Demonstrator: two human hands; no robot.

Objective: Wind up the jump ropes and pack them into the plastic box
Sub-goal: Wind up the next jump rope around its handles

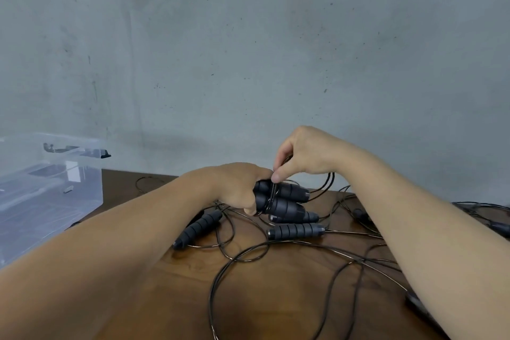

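At frame centre the left hand point(237, 188) grips two handles point(281, 199) side by side as a spool, while the right hand point(300, 154) pinches the cord point(325, 183) to lay loops over them; the plastic box point(49, 188) waits at left on the counter point(276, 298).

Mottled grey concrete wall point(248, 50), dark wooden table point(179, 298), soft even light
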